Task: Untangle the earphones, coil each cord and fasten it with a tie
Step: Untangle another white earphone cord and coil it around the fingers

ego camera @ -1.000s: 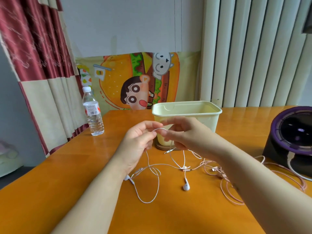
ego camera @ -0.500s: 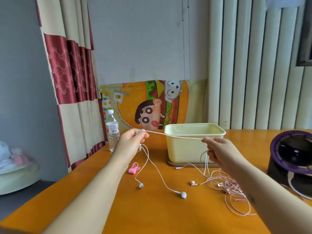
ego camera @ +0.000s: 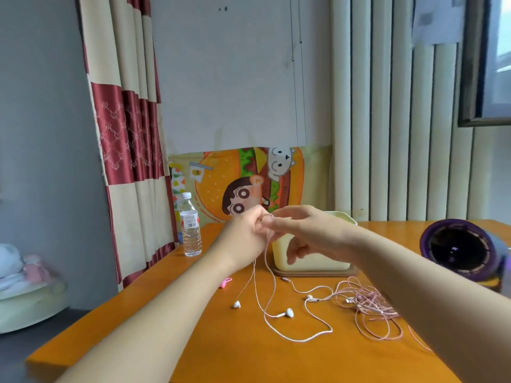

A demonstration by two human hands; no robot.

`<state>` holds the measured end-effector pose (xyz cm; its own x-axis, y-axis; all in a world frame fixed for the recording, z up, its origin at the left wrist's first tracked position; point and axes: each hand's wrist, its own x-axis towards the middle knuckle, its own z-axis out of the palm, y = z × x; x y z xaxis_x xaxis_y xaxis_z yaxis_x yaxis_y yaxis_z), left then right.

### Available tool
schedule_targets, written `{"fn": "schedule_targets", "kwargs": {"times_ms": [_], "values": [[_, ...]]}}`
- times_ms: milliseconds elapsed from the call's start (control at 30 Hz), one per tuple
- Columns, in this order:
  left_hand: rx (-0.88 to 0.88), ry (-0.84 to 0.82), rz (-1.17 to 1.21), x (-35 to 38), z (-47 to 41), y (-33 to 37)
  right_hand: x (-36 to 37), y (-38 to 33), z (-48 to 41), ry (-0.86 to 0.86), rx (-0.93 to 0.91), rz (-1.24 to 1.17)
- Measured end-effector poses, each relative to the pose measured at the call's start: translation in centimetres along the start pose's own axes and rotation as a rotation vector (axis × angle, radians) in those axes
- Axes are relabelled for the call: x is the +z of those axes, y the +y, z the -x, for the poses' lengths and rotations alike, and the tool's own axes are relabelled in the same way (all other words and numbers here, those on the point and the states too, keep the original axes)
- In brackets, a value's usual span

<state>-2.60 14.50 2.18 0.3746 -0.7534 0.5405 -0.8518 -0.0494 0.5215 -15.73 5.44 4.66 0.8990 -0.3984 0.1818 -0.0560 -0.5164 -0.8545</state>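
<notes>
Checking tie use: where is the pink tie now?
Head view: the pink tie lies on the table beside the left forearm, nearer than the water bottle.

A lived-in home room, red-and-cream checked curtain (ego camera: 124, 120) hanging at the left, pale vertical blinds (ego camera: 387, 120) hanging beside a window (ego camera: 468, 78), cartoon burger poster (ego camera: 215, 186) standing against the wall, water bottle (ego camera: 190, 225) and cream plastic tub (ego camera: 318, 262) sitting on an orange wooden table (ego camera: 221, 349).

left grip (ego camera: 244, 234) + right grip (ego camera: 312, 233): pinching white cord (ego camera: 274, 280) | earbud (ego camera: 289, 313) on table (ego camera: 193, 341) | pink cord (ego camera: 370, 305) tangled
</notes>
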Motion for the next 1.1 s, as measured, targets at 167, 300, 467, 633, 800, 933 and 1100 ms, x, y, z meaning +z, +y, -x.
{"fn": "schedule_targets", "kwargs": {"times_ms": [167,300,467,633,800,933,1100], "values": [[0.126,0.033,-0.065,-0.9,0.2,1.3,-0.7,-1.3,0.2,0.051,-0.03,0.161],[0.143,0.064,-0.05,-1.6,0.0,1.0,-2.3,-1.2,0.0,0.192,-0.07,0.086],[-0.016,0.117,0.041,-3.1,-0.8,-1.1,-4.1,-0.7,-0.7,0.518,-0.149,-0.212],[-0.139,0.091,0.34,-4.1,-1.4,-3.0,-5.2,0.5,-1.6,0.585,-0.068,-0.131],[-0.149,0.053,0.515,-4.5,-1.7,-1.6,-4.3,1.9,-2.3,0.151,0.135,0.278],[-0.106,0.004,0.51,-4.3,-1.8,-0.1,-2.1,0.3,-2.3,0.025,-0.033,0.193],[-0.066,-0.043,0.472,-4.7,-1.5,1.4,-1.4,-2.1,-2.9,0.031,-0.205,-0.064]]}}
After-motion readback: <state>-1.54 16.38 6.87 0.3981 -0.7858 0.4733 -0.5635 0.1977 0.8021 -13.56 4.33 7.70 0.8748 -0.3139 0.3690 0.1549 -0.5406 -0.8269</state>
